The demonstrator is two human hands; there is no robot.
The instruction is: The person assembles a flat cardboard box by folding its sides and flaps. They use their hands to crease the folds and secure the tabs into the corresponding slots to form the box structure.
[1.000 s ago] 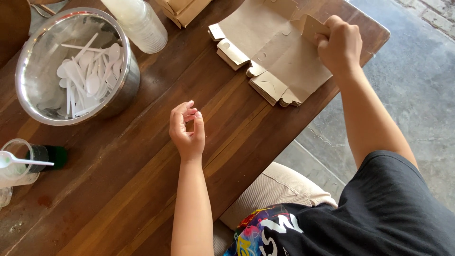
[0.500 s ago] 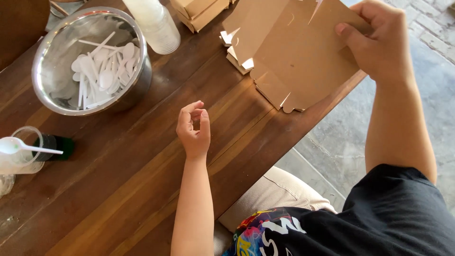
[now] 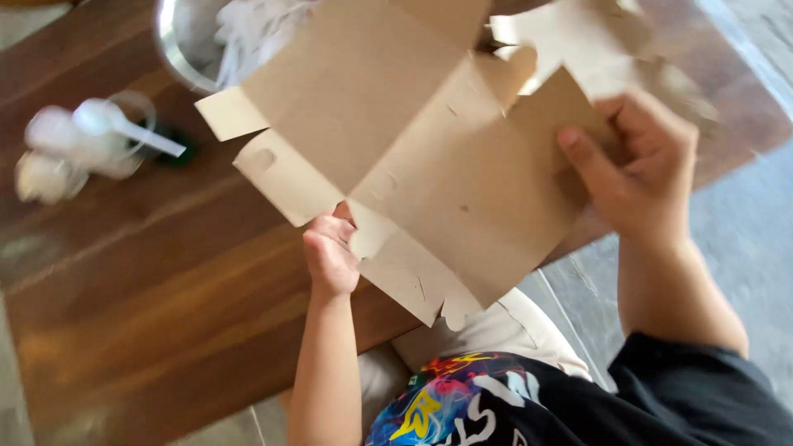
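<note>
Wood of a dark, streaked brown forms the table (image 3: 165, 281), its grain running diagonally. At the far left, blurred white plastic items (image 3: 58, 153) are seen beside a clear plastic cup (image 3: 136, 107), across which a white plastic spoon (image 3: 124, 124) is laid. Farther along, the curved rim of a shiny steel bowl (image 3: 169, 49) is cut off by the top edge, pale white pieces being heaped inside it.

Over the middle of the view an unfolded cardboard box blank (image 3: 413, 165) is held above the table edge. It is matte kraft brown, flat, creased into panels, with small tabs and rounded notches along its edges and a few scuffs on its surface. Its lower left corner is met by the left hand (image 3: 330, 256), whose fingers are curled together and pressed against the underside, the forearm rising straight from below. At the right edge the blank is pinched by the right hand (image 3: 644, 173), thumb laid on top and the other fingers tucked behind. Behind it, more brown cardboard (image 3: 595, 33) is lying blurred on the table.
</note>
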